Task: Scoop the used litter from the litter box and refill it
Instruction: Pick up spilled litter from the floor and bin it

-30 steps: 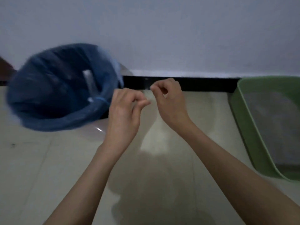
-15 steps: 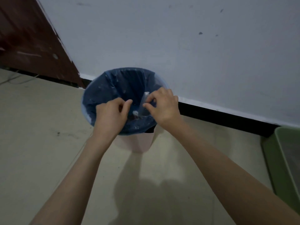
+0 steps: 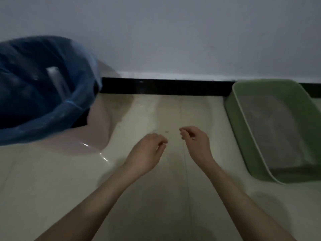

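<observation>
A green litter box (image 3: 239, 122) with grey litter (image 3: 278, 129) inside stands on the floor at the right, against the wall. At the left stands a pale pink bin (image 3: 97, 129) lined with a blue bag (image 3: 74, 105); a clear plastic piece (image 3: 56, 79) lies inside it. My left hand (image 3: 147, 152) and my right hand (image 3: 196, 143) hover over the floor between bin and box, fingers loosely curled, holding nothing. Both hands are apart from the bin and from the box.
A pale tiled floor (image 3: 156, 197) stretches toward me. A white wall with a black skirting strip (image 3: 165, 86) closes off the far side behind the bin and the box.
Half a second ago both hands pinched the bag's rim at the bin. They have let go and drawn back over the floor, and the view has swung right toward the litter box.
</observation>
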`<state>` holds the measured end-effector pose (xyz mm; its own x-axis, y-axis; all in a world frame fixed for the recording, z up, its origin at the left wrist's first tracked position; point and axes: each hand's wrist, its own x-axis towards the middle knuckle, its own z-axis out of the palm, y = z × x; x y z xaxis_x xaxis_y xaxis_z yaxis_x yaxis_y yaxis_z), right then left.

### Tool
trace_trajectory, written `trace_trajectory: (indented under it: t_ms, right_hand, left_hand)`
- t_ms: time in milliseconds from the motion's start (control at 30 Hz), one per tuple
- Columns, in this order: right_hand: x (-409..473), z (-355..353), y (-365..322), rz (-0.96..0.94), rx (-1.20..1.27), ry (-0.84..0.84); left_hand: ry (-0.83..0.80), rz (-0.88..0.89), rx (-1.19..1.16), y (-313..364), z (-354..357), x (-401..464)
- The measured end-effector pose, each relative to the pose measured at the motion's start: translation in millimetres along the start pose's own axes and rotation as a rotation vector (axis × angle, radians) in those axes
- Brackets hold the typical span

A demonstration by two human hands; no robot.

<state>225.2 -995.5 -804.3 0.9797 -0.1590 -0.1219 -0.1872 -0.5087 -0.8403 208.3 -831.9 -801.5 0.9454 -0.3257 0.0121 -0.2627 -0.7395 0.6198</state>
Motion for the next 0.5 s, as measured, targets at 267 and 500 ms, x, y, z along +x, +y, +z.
trace_trajectory:
  t_ms: [267,500]
  right_hand:
    - [-25.8,-38.2,138.3,0.287,-0.311,0.11]
    - [-16.0,-25.4,171.0,0.32,-0.332,0.155]
  left_hand:
    - [-0.271,-0.004,0.218,1.9,130.1,27.1]
    - [-0.243,0.047,0.186,12.5,176.1,76.7]
